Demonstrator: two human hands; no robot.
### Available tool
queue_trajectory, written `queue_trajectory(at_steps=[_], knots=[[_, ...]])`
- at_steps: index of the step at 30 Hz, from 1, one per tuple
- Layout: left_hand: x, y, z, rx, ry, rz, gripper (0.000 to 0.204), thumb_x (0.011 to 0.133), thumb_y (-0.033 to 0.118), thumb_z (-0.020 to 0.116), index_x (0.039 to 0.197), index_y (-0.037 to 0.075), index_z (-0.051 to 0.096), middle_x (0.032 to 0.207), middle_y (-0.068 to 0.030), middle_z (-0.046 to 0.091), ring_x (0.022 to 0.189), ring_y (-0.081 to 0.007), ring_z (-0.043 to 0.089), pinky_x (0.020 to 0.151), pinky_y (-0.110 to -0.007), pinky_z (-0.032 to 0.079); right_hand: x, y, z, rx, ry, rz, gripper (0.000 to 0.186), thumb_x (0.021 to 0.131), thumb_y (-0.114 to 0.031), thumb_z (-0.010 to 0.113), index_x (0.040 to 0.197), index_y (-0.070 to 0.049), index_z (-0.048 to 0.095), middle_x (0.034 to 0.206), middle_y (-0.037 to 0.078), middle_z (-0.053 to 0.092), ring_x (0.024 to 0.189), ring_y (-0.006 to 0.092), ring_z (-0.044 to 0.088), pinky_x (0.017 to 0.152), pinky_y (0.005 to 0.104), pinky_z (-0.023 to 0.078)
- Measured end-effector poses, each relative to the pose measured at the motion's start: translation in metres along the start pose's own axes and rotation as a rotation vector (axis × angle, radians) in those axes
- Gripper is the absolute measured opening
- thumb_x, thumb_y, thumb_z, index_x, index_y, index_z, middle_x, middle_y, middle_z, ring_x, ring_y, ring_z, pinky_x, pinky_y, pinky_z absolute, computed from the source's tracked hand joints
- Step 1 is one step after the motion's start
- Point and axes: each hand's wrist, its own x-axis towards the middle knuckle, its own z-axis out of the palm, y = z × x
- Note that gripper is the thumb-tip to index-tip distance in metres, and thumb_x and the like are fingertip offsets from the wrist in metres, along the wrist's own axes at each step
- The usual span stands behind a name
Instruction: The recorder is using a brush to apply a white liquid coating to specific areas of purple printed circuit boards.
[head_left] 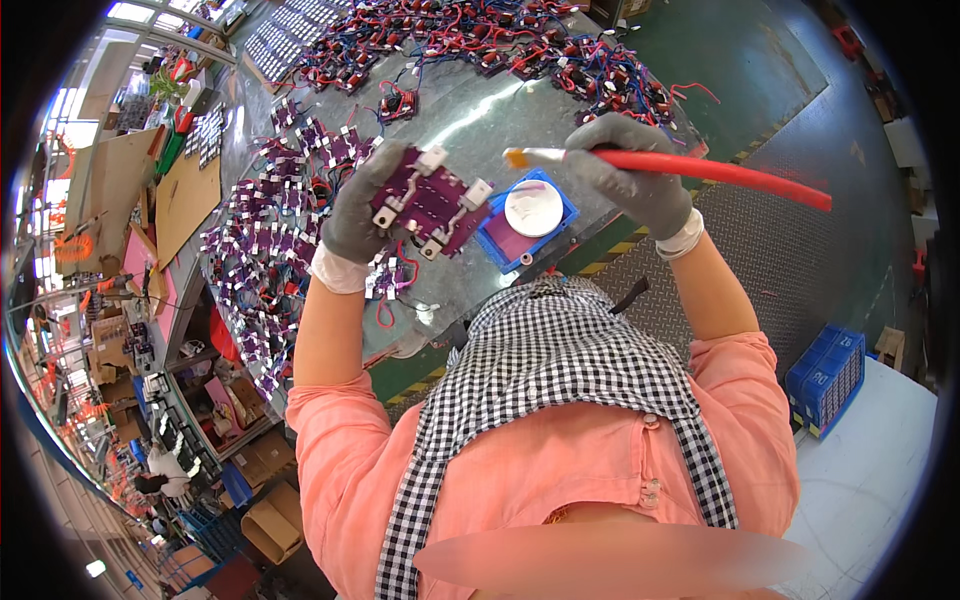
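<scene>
My gloved left hand [362, 207] grips a purple circuit board [430, 203] by its left edge, holding it tilted above the table. Metal tabs and white connectors stand out on the board. In my gloved right hand [632, 172] is a brush with a long red handle [735, 172]; its yellowish bristles point left, toward the board, and stay apart from it. Below the brush tip, a round white container [534, 208] with white contents sits on a blue plastic tray [499, 257].
Many purple boards [265, 215] crowd the table's left side. A heap of boards with red and blue wires [470, 40] lines the far edge. Beyond the table's right edge lies metal tread flooring [650, 290]. A blue crate [826, 380] stands at lower right.
</scene>
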Motion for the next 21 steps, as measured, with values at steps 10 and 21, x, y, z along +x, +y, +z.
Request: queue_trajectory(at_steps=[10, 21], knots=[[-0.011, -0.018, -0.026, -1.319, 0.238, -0.152, 0.03, 0.084, -0.006, 0.053, 0.113, -0.012, 0.056, 0.117, -0.0239, 0.062, 0.116, -0.0413, 0.056, 0.106, -0.058, 0.042, -0.045, 0.136, 0.02, -0.701, -0.23, -0.167, 0.014, 0.079, -0.018, 0.069, 0.092, -0.012, 0.069, 0.084, 0.006, 0.067, 0.081, 0.0266, 0.061, 0.072, 0.0391, 0.05], [-0.019, 0.008, 0.062, -0.645, 0.441, 0.023, 0.031, 0.092, 0.004, 0.055, 0.121, 0.002, 0.046, 0.11, -0.0142, 0.064, 0.094, -0.0276, 0.068, 0.077, -0.036, 0.059, -0.027, 0.051, 0.037, -0.343, 0.15, -0.038, 0.014, 0.08, -0.003, 0.071, 0.093, -0.003, 0.067, 0.083, 0.006, 0.067, 0.074, 0.0137, 0.063, 0.068, 0.026, 0.051]])
